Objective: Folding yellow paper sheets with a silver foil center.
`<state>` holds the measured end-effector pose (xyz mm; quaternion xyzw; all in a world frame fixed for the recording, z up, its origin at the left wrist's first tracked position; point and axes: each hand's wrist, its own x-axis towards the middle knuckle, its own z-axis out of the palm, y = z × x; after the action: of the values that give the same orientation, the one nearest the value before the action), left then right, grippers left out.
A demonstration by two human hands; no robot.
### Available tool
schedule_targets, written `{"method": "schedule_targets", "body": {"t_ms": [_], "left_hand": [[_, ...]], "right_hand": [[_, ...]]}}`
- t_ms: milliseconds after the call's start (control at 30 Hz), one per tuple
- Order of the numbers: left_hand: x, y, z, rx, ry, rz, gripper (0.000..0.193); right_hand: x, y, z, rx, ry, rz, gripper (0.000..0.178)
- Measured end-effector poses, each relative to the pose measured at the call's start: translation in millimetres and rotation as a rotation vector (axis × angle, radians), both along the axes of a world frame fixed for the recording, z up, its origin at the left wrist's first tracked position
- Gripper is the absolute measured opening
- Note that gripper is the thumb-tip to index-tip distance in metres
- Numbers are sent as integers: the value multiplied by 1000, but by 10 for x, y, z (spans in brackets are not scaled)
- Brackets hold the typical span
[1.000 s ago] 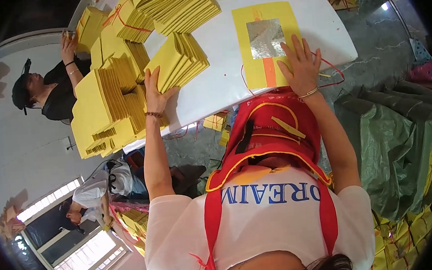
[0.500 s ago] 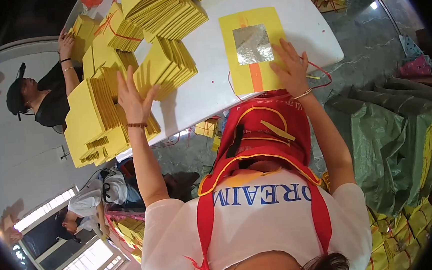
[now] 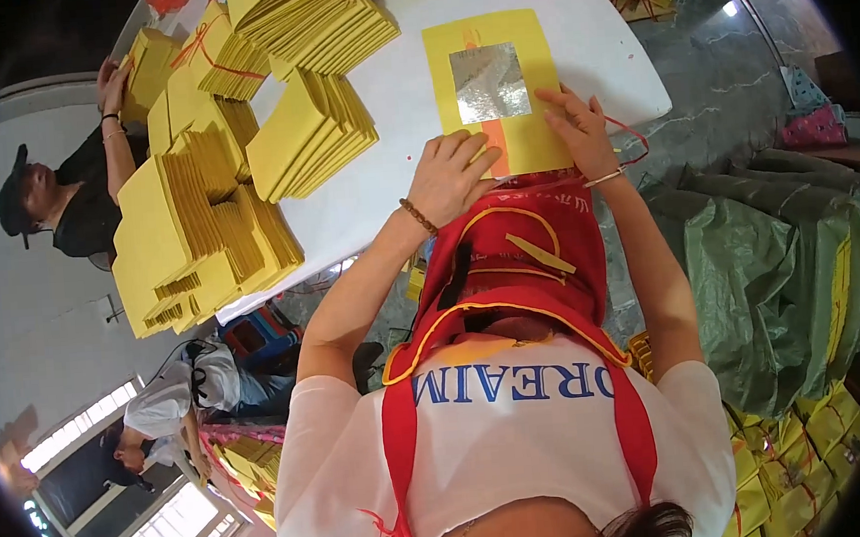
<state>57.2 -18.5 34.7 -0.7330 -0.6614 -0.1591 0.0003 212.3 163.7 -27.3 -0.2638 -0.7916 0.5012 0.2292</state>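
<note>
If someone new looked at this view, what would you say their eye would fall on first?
Probably the shiny silver rectangle on a yellow paper sheet, upper centre, with the left hand at the sheet's near left corner and the right hand at its right edge. Next might come the red apron just below, then the folded yellow paper stacks crowding the white table at left.

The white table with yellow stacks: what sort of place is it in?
Probably a small paper-goods workshop: folded yellow stacks share the white table, green sacks stand nearby, and red-tied yellow bundles lie below them.
</note>
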Motion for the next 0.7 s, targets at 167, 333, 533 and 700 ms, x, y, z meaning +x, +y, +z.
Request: {"method": "schedule_targets", "body": {"t_ms": [167, 333, 533, 700], "left_hand": [[-108, -8, -65, 62, -109, 13, 40], [-193, 42, -50, 32, -315, 2, 38], [-231, 58, -24, -78, -601, 87, 26], [-281, 107, 30, -219, -799, 100, 16]], "right_hand": [[-36, -25, 82, 51, -80, -41, 33], [-97, -71, 197, 187, 116, -138, 29], [34, -25, 205, 100, 37, 16, 25], [36, 29, 203, 138, 98, 64, 24]]}}
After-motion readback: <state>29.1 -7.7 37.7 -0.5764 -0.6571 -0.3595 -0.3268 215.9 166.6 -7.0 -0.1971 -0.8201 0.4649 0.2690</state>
